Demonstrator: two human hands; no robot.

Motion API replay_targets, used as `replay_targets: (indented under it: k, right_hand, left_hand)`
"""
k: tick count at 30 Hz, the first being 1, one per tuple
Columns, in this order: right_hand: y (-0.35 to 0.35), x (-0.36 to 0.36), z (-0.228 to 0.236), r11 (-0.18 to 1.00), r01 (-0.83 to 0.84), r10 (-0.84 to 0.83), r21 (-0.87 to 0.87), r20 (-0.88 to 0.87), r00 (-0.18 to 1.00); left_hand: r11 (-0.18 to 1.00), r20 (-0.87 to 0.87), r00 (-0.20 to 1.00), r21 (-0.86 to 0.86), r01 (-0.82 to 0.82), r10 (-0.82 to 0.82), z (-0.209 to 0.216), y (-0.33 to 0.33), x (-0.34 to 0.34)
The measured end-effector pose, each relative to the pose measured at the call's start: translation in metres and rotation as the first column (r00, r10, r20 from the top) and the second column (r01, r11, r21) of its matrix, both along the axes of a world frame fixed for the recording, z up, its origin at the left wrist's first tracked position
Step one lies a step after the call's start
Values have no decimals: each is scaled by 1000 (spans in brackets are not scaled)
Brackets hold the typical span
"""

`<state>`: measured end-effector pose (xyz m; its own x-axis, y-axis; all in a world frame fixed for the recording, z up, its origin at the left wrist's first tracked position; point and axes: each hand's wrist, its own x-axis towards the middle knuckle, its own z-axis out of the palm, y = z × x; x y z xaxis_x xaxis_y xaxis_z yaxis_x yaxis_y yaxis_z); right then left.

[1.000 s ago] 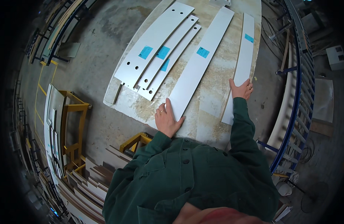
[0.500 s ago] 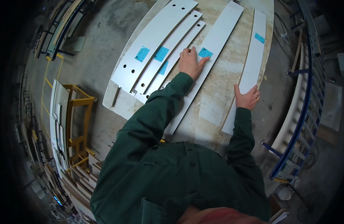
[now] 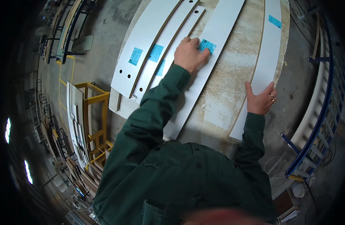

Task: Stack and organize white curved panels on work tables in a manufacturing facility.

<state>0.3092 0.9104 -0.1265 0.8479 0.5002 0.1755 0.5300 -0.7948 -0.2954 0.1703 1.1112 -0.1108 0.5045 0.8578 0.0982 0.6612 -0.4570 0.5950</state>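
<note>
My left hand is on the long white panel in the middle, with its fingers bent and drawn in. Its thumb and index finger are at the blue label on that panel; what the fingertips hold is hidden. On the right, a slightly curved white panel carries its own blue label. My right hand grips this panel across its width near the close end, thumb on the left edge and fingers at the right edge.
Several white curved panels with round holes and blue labels overlap at left on the worn worktable. A yellow rack holding boards stands to the left. At right is a blue-framed roller conveyor.
The view has shifted, moving the table and panels within it. My left hand's fingers have curled in at the middle panel's label. My right hand keeps its place on the right panel.
</note>
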Motion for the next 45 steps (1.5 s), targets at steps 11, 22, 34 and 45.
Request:
replay_targets:
  k: [11,22,34,45]
  right_hand:
    - [0,2,1,1000,-12,11,15,33,999]
    - [1,3,0,1000,2,-2,-20,-4,1000]
    - [2,2,1,1000,4,-4,-12,-6,1000]
    - [1,1,0,1000,-5,5,-20,-8,1000]
  left_hand:
    - [963,-330,911,24,269,-246,22,26,8]
    - [972,-4,979,-122,201,-203,8,33,-8]
    - [979,116,984,-139,150,-135,-2,18,-15]
    - [893,298,952,-444,71,73,-17,17,-18]
